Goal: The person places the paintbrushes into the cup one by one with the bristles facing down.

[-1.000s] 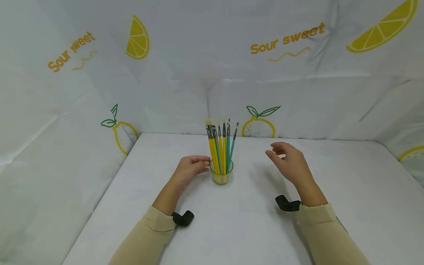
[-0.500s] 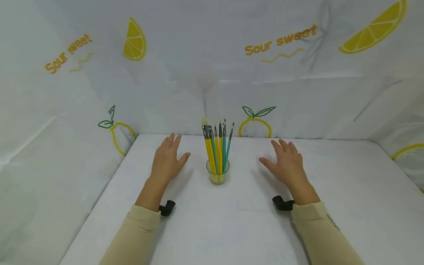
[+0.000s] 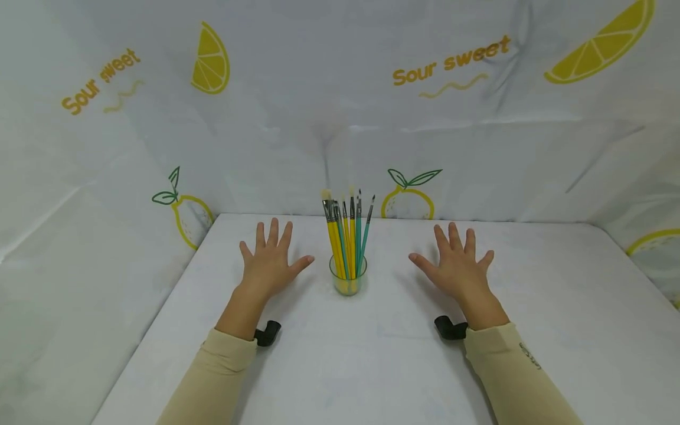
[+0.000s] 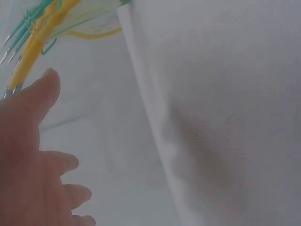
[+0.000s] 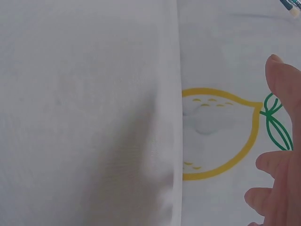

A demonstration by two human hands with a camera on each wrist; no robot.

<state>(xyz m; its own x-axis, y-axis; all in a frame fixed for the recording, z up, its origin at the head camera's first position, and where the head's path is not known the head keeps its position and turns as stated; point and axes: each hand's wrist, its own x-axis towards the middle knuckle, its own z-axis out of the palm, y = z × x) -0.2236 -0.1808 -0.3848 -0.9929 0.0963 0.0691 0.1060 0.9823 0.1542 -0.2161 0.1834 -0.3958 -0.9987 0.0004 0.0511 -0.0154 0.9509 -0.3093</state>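
Note:
A clear glass cup (image 3: 347, 286) stands upright on the white table, holding several paintbrushes (image 3: 349, 239) with yellow or teal handles, bristles up. To the left of the cup, my left hand (image 3: 268, 268) is spread with straight fingers and holds nothing; its thumb points toward the cup. My right hand (image 3: 458, 271) is likewise spread on the other side, farther from the cup, with nothing in its grasp. The left wrist view shows the brush handles (image 4: 29, 59) in the cup beyond the left thumb. In the right wrist view only brush tips (image 5: 290, 7) peek in at the top corner.
The white table (image 3: 366, 366) reaches back to a white cloth backdrop (image 3: 297, 147) printed with lemons and "Sour sweet" lettering. A black wrist-mounted piece (image 3: 268, 333) sits at the left wrist, and a matching black piece (image 3: 450, 328) at the right.
My left hand has let go of the cup's rim and moved left, its fingers fanning out. The right hand's bent fingers have straightened and spread. Cup and brushes stay in place.

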